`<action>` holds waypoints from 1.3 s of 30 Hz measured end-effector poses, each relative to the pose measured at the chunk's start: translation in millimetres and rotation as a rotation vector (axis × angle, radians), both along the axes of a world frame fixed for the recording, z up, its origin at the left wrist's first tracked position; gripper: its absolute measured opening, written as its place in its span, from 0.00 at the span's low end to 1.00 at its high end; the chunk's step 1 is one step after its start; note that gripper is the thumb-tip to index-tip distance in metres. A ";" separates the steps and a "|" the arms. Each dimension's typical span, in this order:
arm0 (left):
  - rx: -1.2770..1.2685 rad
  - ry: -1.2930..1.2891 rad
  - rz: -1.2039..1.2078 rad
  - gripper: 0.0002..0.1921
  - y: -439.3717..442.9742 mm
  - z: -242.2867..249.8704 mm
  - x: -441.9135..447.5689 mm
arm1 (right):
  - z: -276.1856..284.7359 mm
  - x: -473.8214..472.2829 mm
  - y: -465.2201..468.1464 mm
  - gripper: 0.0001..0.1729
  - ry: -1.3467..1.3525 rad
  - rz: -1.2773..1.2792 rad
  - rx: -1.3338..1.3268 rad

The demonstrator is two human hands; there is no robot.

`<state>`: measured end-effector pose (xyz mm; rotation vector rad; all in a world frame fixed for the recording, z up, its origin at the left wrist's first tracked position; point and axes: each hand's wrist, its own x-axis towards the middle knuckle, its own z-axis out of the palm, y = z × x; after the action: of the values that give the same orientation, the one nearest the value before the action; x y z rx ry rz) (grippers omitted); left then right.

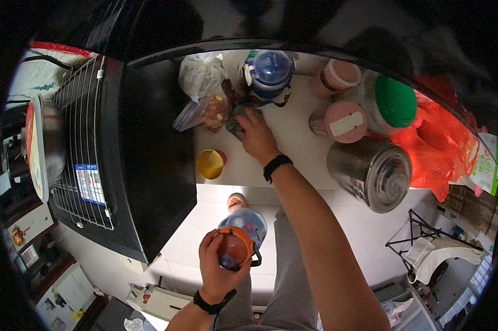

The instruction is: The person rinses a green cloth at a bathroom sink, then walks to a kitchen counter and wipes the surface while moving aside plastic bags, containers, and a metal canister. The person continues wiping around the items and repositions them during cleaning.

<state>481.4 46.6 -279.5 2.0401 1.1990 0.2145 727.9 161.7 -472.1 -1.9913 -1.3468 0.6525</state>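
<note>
My left hand [222, 265] grips a blue clear plastic water bottle [249, 223] by its orange lid, below the shelf's front edge. My right hand [257, 134] reaches over the white shelf [294, 124] and rests its fingers on a dark grey-green cloth [233, 124]; whether the fingers close on it cannot be told. Left of the cloth lie a zip bag of brownish food [214, 109] and a white plastic bag [201, 74]. A blue-lidded bottle [271, 70] stands behind my right hand. Nearer the front edge is a cup with a gold inside [211, 164].
Pink-lidded containers [345, 122], a green-lidded jar [395, 101], a large dark clear canister [369, 173] and a red plastic bag [435, 140] crowd the right side. A black cabinet [154, 145] with a wire rack [83, 140] stands at the left. A folding chair [435, 252] is lower right.
</note>
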 end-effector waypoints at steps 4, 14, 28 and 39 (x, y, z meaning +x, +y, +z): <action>0.021 -0.012 0.016 0.43 5.1 -1.9 1.8 | 2.5 -15.5 -45.9 0.20 0.046 0.386 0.090; 0.027 0.004 0.020 0.45 9.4 -11.6 0.8 | -10.7 -19.1 -6.4 0.28 -0.146 0.184 0.180; 0.072 -0.075 0.000 0.44 23.6 -14.9 17.0 | -11.7 37.0 -69.5 0.31 -0.298 -0.237 -0.109; 0.164 -0.185 0.037 0.44 37.5 2.3 51.1 | -1.2 14.1 -132.0 0.23 -0.152 -0.419 -0.023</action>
<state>532.6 84.1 -277.2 2.0866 1.1359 0.5228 742.0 29.7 -473.3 -2.2843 -0.9575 0.3274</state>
